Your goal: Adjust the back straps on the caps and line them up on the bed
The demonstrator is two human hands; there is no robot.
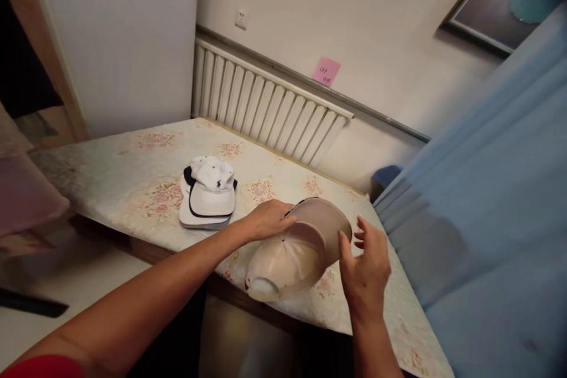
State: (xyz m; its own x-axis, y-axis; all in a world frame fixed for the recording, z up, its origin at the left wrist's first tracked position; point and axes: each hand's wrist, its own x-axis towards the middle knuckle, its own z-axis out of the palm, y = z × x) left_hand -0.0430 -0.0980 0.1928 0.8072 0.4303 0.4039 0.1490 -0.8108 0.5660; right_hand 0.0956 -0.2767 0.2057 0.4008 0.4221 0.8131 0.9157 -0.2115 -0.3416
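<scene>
A beige cap [295, 251] lies near the front edge of a mattress [133, 159] with a floral cover. My left hand [268, 220] grips the cap by the left side of its brim. My right hand [365, 269] hovers just right of the cap with fingers apart, holding nothing. A short way to the left on the mattress sits a small pile of white caps [207, 192] with dark trim.
A white radiator [266, 103] runs along the wall behind the mattress, with a pink note [326, 71] stuck above it. A blue curtain [487, 201] hangs at the right. A wall socket [240, 19] is higher up. Pinkish fabric [26, 195] lies at the far left.
</scene>
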